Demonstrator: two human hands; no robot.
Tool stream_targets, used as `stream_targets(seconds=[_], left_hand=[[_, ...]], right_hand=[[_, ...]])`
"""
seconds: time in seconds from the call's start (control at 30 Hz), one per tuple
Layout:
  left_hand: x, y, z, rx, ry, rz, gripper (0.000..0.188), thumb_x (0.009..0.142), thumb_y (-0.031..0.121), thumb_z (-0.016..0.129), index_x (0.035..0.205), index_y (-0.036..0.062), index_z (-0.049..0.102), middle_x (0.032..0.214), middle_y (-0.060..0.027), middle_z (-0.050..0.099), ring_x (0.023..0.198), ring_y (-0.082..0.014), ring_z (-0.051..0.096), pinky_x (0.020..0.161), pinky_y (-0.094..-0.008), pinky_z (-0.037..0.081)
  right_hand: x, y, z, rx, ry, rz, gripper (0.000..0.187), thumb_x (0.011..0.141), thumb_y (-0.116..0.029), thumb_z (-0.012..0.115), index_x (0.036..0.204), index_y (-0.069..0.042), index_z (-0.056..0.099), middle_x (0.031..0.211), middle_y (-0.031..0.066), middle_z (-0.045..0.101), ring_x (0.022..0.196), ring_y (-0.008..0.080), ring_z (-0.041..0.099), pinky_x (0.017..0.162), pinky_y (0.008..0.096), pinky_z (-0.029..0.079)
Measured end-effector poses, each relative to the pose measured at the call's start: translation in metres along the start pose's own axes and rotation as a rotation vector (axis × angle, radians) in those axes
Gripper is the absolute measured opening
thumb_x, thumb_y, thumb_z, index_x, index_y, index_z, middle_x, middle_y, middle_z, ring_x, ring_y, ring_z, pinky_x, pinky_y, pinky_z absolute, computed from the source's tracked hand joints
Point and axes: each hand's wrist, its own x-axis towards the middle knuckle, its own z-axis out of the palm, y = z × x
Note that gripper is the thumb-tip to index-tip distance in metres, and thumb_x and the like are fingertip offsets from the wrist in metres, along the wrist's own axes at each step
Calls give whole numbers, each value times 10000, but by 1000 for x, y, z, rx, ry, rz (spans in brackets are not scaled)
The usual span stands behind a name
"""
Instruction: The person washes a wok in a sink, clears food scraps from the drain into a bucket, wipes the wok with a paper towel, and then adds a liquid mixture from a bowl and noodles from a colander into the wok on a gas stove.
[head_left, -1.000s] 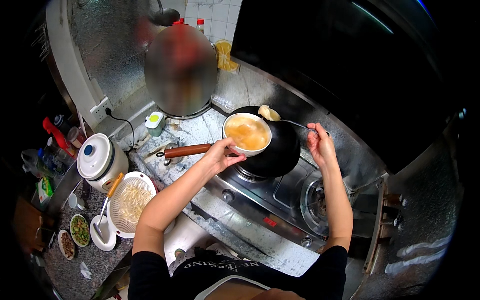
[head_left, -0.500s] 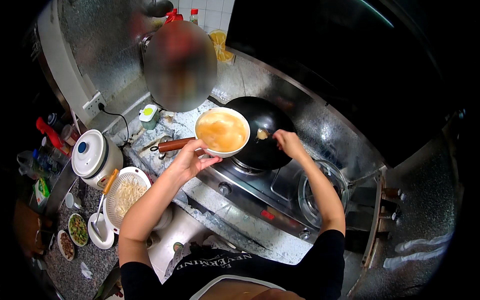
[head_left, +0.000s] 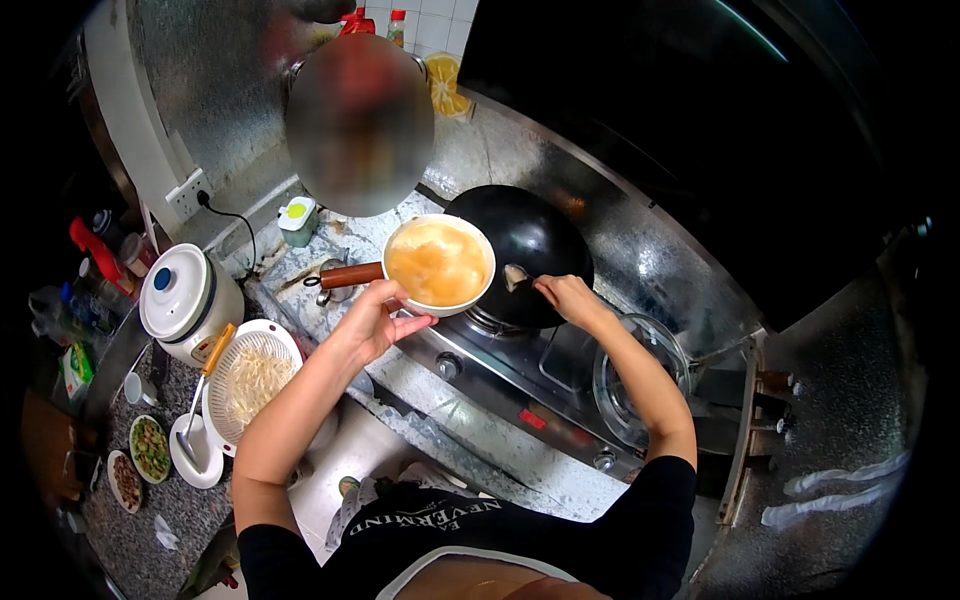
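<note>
My left hand grips a white bowl from below and the near left side. An orange-yellow liquid like beaten egg with a frothy top fills much of it. The bowl overlaps the left edge of a black wok on the stove. My right hand is closed around the handle of a small spoon, whose bowl carries something pale above the wok. From behind the white bowl, the wok's brown wooden handle sticks out to the left.
A glass lid lies right of the wok on the gas stove. At left stand a white rice cooker, a basket of bean sprouts, a ladle on a white plate and small dishes of chopped food.
The spoon in my right hand has moved slightly left and down over the wok, and tilted. My left hand still holds the bowl, almost unmoved. The whole view has shifted a little.
</note>
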Motion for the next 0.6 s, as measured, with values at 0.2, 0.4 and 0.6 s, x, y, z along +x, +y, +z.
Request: stream_targets(seconds=[0.2, 0.4, 0.6], left_hand=[[0, -3, -6, -2, -17, 11, 348, 692, 82, 523, 1007, -6, 401, 1000, -189, 456, 829, -375, 573, 750, -374, 518], [-3, -3, -8, 5, 4, 17, 350, 694, 83, 516, 1010, -12, 399, 1018, -193, 439, 831, -375, 573, 751, -369, 519], [-8, -1, -5, 0, -24, 21, 381, 696, 87, 515, 1035, -31, 389, 1024, -200, 424, 836, -384, 570, 733, -358, 528]], right_hand=[[-11, -6, -6, -34, -4, 63, 173, 855, -149, 452, 868, -22, 569, 610, 174, 553, 602, 324, 565, 531, 354, 441], [-11, -15, -11, 62, 87, 146, 166, 847, -146, 465, 851, -12, 565, 614, 172, 555, 579, 315, 562, 513, 371, 422], [-15, -14, -13, 8, 34, 106, 171, 831, -158, 491, 786, -3, 547, 679, 207, 561, 659, 364, 551, 562, 425, 436]])
